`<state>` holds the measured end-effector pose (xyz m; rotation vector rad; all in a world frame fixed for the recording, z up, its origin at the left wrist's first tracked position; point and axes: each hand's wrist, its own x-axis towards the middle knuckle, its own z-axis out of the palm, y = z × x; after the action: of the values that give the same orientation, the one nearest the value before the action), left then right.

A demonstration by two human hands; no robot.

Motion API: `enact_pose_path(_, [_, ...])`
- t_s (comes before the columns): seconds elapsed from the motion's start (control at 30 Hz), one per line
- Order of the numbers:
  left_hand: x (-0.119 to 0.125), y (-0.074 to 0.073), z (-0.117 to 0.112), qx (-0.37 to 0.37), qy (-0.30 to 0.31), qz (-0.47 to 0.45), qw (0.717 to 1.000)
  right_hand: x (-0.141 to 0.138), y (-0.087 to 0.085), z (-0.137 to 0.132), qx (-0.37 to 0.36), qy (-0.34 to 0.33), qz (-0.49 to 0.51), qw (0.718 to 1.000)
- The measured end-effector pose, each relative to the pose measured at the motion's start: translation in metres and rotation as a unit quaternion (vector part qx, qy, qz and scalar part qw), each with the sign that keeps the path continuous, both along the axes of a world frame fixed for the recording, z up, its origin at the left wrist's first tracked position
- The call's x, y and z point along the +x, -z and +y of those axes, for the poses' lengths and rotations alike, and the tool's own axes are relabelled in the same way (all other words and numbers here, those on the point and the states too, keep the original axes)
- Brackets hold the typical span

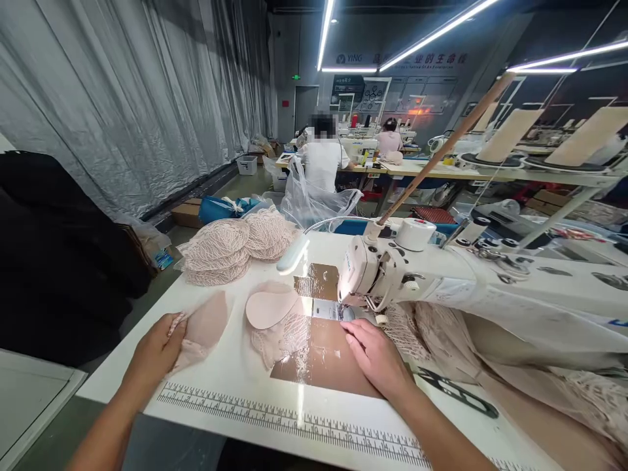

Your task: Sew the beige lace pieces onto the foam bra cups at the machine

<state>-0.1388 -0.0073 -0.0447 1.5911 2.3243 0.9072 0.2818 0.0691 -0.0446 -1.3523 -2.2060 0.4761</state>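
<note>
At the left of the white table, my left hand (157, 348) is closed on a beige mesh-and-lace fabric piece (209, 322), its sheer part spreading to the right. My right hand (379, 358) rests palm down by the sewing machine head (360, 268), fingers stretched out and fingertips beside the presser foot; no fabric shows in them. Between my hands lies a smooth beige bra cup pad (269, 309), on top of a lace piece (282, 337). The metal needle plate (324, 309) is just right of that pad.
Stacked lace cups (216, 252) stand at the table's back left. Black thread snips (458, 392) lie right of my right forearm, near bunched beige lace fabric (441, 333). A printed ruler (289, 418) runs along the front edge. People sit at machines farther back.
</note>
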Motion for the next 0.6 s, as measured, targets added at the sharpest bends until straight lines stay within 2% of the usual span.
enact_pose_path(0.07, [0.012,-0.006,-0.015,0.025,0.007,-0.156,0.987,-0.002,-0.01,-0.008,-0.043,-0.013,0.051,0.998])
enact_pose_path(0.13, [0.034,-0.018,-0.028,0.051,0.021,-0.327,0.943,-0.008,-0.024,-0.021,-0.119,-0.035,0.104,0.987])
enact_pose_path(0.17, [0.048,-0.025,-0.033,0.053,0.033,-0.374,0.925,-0.013,-0.031,-0.028,-0.172,-0.048,0.133,0.975])
enact_pose_path(0.2, [0.063,-0.031,-0.038,0.054,0.043,-0.387,0.92,-0.019,-0.038,-0.036,-0.23,-0.062,0.171,0.956])
enact_pose_path(0.27, [0.096,-0.042,-0.045,0.051,0.078,-0.369,0.925,-0.035,-0.048,-0.048,-0.356,-0.09,0.254,0.895])
enact_pose_path(0.33, [0.128,-0.048,-0.048,0.045,0.136,-0.351,0.925,-0.051,-0.05,-0.056,-0.41,-0.108,0.336,0.841])
enact_pose_path(0.4, [0.152,-0.049,-0.048,0.047,0.204,-0.34,0.917,-0.063,-0.046,-0.058,-0.444,-0.119,0.42,0.782])
enact_pose_path(0.47, [0.168,-0.048,-0.047,0.048,0.249,-0.345,0.904,-0.071,-0.035,-0.057,-0.481,-0.08,0.471,0.735])
enact_pose_path(0.5, [0.173,-0.047,-0.045,0.045,0.258,-0.356,0.897,-0.072,-0.03,-0.056,-0.483,-0.056,0.496,0.72])
enact_pose_path(0.6, [0.182,-0.044,-0.038,0.024,0.257,-0.394,0.882,-0.07,-0.016,-0.057,-0.415,0.038,0.569,0.709])
